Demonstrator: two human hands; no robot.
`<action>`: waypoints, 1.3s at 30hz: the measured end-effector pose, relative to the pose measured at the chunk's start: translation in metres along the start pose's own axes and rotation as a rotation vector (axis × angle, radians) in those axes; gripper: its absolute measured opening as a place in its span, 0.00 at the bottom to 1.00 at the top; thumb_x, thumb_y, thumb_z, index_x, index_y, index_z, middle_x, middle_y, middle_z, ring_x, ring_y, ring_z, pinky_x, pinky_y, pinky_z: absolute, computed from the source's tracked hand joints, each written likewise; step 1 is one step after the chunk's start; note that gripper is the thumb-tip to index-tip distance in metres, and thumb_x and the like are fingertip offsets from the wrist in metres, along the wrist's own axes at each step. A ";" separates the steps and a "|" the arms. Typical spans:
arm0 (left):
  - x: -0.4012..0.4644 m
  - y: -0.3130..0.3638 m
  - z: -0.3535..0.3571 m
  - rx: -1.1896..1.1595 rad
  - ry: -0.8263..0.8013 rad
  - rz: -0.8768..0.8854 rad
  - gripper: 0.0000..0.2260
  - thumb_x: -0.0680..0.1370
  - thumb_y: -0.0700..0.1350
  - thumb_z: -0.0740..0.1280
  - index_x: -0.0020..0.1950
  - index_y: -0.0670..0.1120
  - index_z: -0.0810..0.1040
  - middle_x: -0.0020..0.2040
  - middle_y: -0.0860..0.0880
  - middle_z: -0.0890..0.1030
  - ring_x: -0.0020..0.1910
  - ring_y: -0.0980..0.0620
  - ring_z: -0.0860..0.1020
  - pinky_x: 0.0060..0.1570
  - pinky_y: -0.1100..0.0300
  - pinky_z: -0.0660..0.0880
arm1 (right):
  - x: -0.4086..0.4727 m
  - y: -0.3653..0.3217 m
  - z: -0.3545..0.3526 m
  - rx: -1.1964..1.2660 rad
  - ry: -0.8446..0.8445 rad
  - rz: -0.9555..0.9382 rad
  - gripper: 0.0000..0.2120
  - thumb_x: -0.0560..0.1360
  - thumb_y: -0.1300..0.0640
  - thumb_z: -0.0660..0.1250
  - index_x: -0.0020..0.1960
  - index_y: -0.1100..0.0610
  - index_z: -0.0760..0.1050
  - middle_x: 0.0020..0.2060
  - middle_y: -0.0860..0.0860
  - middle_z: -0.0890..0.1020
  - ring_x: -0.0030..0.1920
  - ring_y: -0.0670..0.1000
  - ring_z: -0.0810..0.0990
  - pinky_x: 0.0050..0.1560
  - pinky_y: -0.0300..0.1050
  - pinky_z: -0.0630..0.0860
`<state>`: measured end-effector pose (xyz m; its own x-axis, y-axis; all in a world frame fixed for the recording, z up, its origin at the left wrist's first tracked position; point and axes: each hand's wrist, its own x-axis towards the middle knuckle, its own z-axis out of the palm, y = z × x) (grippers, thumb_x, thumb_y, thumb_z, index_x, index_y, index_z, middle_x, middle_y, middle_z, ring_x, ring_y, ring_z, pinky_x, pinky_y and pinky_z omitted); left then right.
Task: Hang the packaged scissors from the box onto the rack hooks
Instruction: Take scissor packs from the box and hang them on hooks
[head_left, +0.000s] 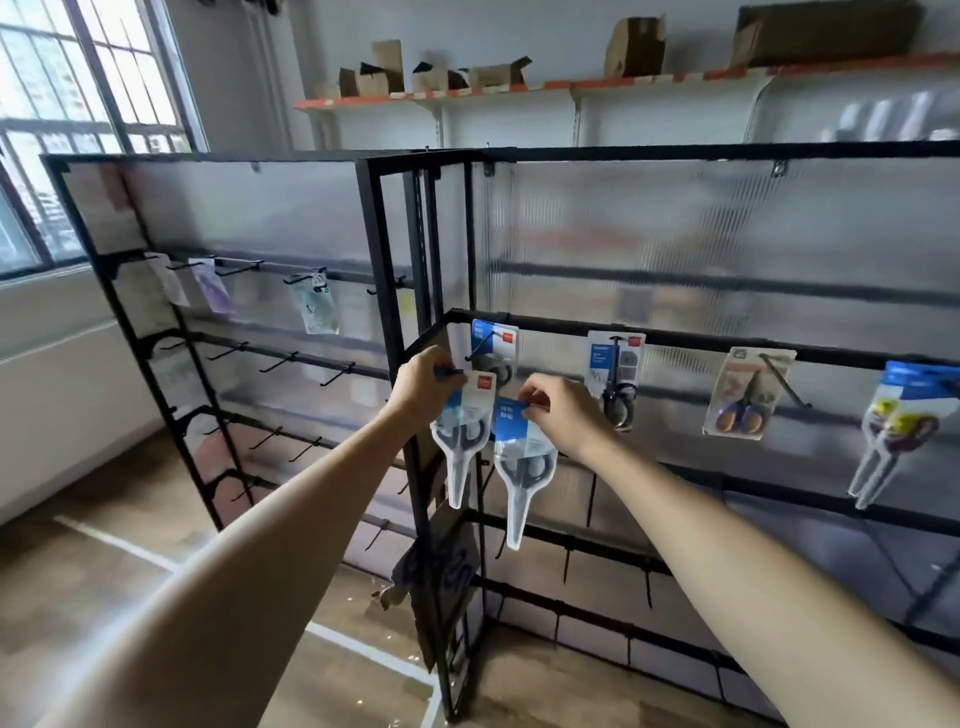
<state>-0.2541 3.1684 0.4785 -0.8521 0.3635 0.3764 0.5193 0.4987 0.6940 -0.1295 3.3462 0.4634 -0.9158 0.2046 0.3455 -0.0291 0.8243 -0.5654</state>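
Head view | left hand pinches top of one scissors pack at the hook | right hand pinches second pack just right of hook | open air below both packs; rack post left of hook

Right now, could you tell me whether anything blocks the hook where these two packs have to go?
Partly: the hook already carries one hung pack. The left hand and right hand each hold a pack just below; its tip looks free.
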 end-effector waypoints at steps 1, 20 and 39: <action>0.004 -0.001 0.000 -0.001 0.003 -0.005 0.07 0.73 0.41 0.73 0.46 0.42 0.78 0.44 0.47 0.80 0.42 0.50 0.77 0.39 0.61 0.71 | 0.007 0.000 0.003 -0.004 0.003 -0.016 0.05 0.76 0.62 0.68 0.50 0.54 0.79 0.50 0.50 0.81 0.51 0.51 0.79 0.52 0.45 0.76; 0.069 -0.016 -0.003 -0.174 -0.322 0.038 0.05 0.77 0.37 0.69 0.46 0.39 0.73 0.39 0.42 0.77 0.33 0.49 0.76 0.38 0.52 0.79 | 0.070 -0.006 0.007 -0.013 0.047 -0.063 0.05 0.76 0.62 0.70 0.50 0.56 0.81 0.49 0.51 0.82 0.50 0.50 0.79 0.50 0.41 0.71; 0.116 -0.022 0.037 -0.294 -0.226 -0.192 0.05 0.76 0.43 0.72 0.44 0.42 0.78 0.43 0.42 0.80 0.42 0.40 0.83 0.35 0.43 0.82 | 0.070 -0.016 0.002 -0.019 0.114 0.078 0.06 0.76 0.62 0.69 0.45 0.52 0.79 0.43 0.43 0.80 0.45 0.40 0.77 0.45 0.37 0.71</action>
<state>-0.3618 3.2291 0.4843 -0.8791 0.4657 0.1020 0.2842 0.3403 0.8964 -0.1941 3.3459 0.4949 -0.8637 0.3261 0.3843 0.0489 0.8131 -0.5801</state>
